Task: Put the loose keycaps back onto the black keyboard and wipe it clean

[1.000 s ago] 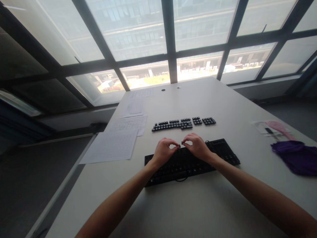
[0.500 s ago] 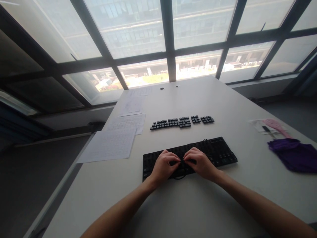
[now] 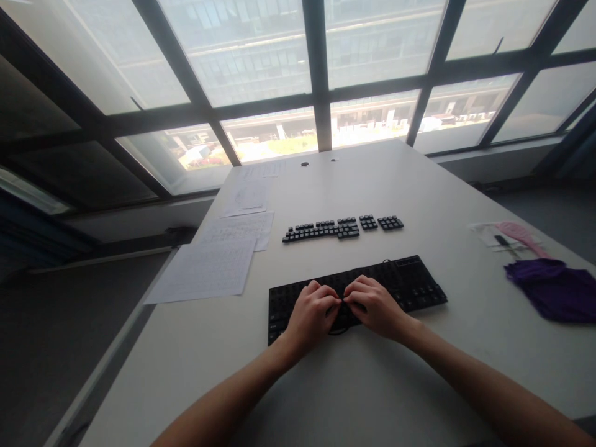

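A black keyboard [image 3: 414, 282] lies slightly slanted on the white table, with keys still showing on its lower left and right parts. Over its middle, my left hand [image 3: 313, 313] is closed, thumb and fingers pinched together. My right hand [image 3: 372, 304] is pinched the same way just beside it, and the fingertips of both nearly meet. Whatever is between them is too small and dark to make out. Beyond the keyboard, loose black keycaps [image 3: 321, 231] are laid out in rows and blocks. A bit of black cable [image 3: 338, 331] shows at the keyboard's near edge.
Written paper sheets [image 3: 205, 270] cover the table's left side. To the right lie a purple cloth [image 3: 554, 288], a pink handled object [image 3: 519, 234] and a small dark-handled tool [image 3: 505, 243] on white wrapping. The table [image 3: 363, 186] reaches up to large windows.
Both hands stay over the keyboard's middle. The fingers of my left hand have closed in more tightly, and the fingertips have shifted slightly. The keycap rows have not changed.
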`<state>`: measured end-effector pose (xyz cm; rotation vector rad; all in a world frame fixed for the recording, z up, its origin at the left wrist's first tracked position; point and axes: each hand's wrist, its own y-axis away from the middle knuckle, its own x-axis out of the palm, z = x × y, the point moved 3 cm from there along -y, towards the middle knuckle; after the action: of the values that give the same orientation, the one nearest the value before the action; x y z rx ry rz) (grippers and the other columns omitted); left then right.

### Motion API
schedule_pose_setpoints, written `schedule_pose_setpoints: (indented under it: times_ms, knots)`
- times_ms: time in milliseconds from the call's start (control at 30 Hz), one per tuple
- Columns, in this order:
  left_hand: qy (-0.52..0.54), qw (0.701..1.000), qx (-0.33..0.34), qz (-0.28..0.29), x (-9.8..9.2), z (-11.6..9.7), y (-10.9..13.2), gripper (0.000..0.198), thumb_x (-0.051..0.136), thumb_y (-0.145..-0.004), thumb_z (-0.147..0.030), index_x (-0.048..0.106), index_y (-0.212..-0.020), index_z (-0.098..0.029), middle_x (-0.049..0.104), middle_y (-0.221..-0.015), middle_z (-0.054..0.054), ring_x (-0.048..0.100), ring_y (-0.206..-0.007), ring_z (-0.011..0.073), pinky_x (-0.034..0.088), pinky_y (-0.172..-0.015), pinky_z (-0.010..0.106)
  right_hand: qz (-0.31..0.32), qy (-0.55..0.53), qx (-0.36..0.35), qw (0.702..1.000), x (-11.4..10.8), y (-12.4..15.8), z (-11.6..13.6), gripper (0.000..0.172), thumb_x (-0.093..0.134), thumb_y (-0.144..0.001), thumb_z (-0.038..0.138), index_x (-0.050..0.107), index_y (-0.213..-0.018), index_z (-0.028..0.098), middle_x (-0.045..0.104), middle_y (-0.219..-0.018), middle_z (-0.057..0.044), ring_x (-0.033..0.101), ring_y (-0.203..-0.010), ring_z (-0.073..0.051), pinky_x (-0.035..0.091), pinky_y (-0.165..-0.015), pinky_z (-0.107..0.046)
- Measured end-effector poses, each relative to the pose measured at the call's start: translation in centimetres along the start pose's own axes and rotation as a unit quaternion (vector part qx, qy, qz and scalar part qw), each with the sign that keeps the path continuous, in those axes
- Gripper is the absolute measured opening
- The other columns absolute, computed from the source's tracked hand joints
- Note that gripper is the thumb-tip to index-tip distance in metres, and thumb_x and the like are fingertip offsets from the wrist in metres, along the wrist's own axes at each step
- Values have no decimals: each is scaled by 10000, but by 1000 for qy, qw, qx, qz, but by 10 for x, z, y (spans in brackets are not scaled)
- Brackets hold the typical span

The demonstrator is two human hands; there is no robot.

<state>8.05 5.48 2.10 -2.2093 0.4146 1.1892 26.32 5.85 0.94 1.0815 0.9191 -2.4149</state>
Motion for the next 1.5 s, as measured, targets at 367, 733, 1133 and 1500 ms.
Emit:
schedule_pose_setpoints:
  times_ms: [367, 733, 1133, 1500]
  knots:
    - [-3, 1000, 15, -10, 5, -2, 3, 118, 658, -944, -183, 753, -882, -214, 737, -1005, 49, 577, -918, 229, 553, -831, 413, 15, 52, 34, 998, 4, 3, 0, 97, 676, -918, 182, 699, -830, 214, 700, -1023, -54, 584, -964, -219, 455, -873, -378]
    - [51, 998, -34, 15, -4, 7, -9, 103, 659, -937, -202, 758, -919, -222, 726, -1023, 51, 619, -966, 223, 524, -928, 408, -18, -41, 65, 997, -6, -4, -9, 110, 641, -938, 174, 715, -876, 226, 719, -972, -43, 621, -927, -217, 486, -886, -389]
    - [-93, 992, -86, -12, 25, 80, -154, 164, 698, -932, -220, 809, -1051, -202, 725, -1041, 79, 587, -1002, 250, 452, -977, 392, -16, 219, 154, 963, -18, -106, -111, 212, 590, -960, 188, 778, -1058, 176, 661, -1092, -136, 532, -1067, -293, 430, -905, -387]
    - [-94, 993, -77, -3, 39, 94, -160, 176, 653, -930, -163, 827, -927, -193, 725, -1023, 101, 567, -1021, 267, 467, -946, 403, 28, 241, 84, 966, -10, -117, -120, 238, 584, -979, 183, 790, -860, 166, 699, -1054, -142, 515, -1090, -299, 378, -910, -407]
